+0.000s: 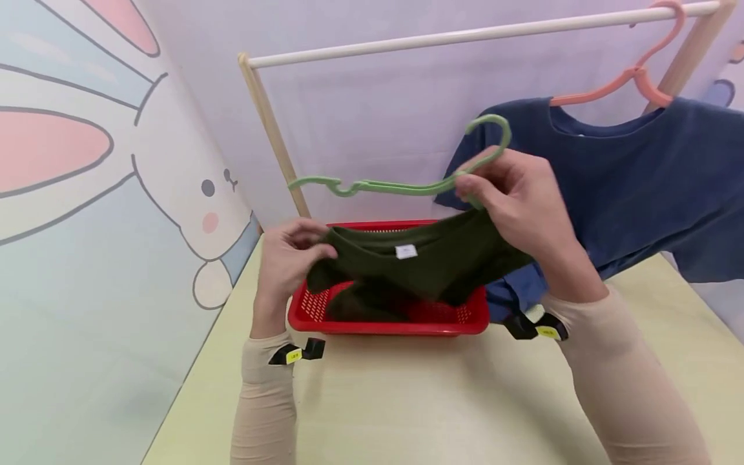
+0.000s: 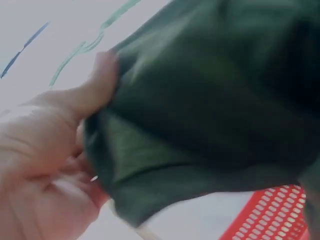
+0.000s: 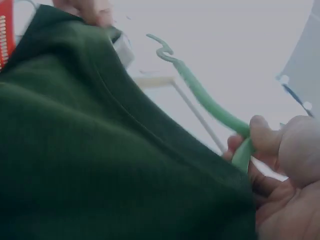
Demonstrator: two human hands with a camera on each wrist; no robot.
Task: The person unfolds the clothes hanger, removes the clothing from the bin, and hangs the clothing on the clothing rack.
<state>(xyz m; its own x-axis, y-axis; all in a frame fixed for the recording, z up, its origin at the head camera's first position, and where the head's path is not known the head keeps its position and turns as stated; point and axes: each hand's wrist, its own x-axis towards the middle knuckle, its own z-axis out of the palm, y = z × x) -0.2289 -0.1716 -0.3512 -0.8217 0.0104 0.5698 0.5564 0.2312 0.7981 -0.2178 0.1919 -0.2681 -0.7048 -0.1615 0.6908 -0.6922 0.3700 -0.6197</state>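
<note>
A dark green T-shirt [image 1: 395,271] hangs by its neckline over the basket, a white label at the inner collar. My left hand [image 1: 293,258] pinches its left shoulder between thumb and fingers. With my right hand [image 1: 517,194] I grip a light green hanger [image 1: 401,188] just below its hook. The hanger's left arm sticks out above the collar, outside the shirt; its right arm passes down behind the cloth at the right shoulder, where the rest of it is hidden. In the right wrist view the collar edge [image 3: 150,125] runs up to the hanger beside my thumb.
A red perforated basket [image 1: 389,328] stands on the pale table [image 1: 395,400] below the shirt. Behind it rises a rack with a white rail [image 1: 465,35] and wooden posts. A navy T-shirt [image 1: 639,174] on a pink hanger [image 1: 616,87] hangs at the right. A rabbit-painted wall borders the left.
</note>
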